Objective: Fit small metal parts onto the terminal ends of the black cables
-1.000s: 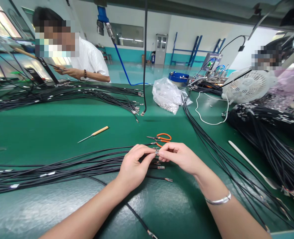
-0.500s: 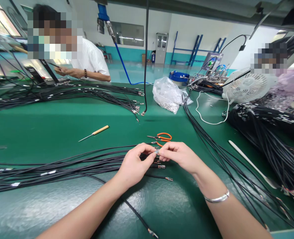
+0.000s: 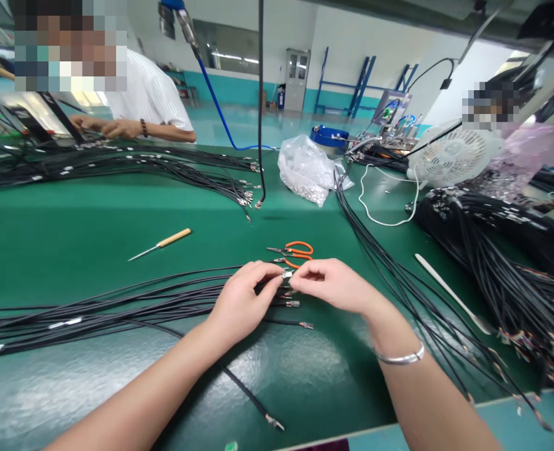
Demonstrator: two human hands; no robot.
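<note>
My left hand (image 3: 243,294) pinches the end of a black cable, and its small silver metal connector (image 3: 287,274) sticks out past the fingertips. Thumb and fingers of my right hand (image 3: 330,283) are closed just right of that connector; whether they touch it or hold anything is hidden. Below and left of my hands lies a bundle of black cables (image 3: 164,300), several ending in metal connectors. One loose cable (image 3: 246,394) runs toward the near edge. Right behind my hands lie orange-handled snips (image 3: 300,245).
A wooden-handled awl (image 3: 173,237) lies left on the green table (image 3: 93,238). Beyond are more cables (image 3: 164,166), a clear bag of metal parts (image 3: 305,172) and a hanging black cord (image 3: 260,125). On the right are a white fan (image 3: 459,156), heaped cables (image 3: 502,263) and a co-worker's arm (image 3: 168,133) far left.
My right fingertips have shifted slightly away from the connector, which now shows more. The whole view has turned a little, so the table things appear further left and higher.
</note>
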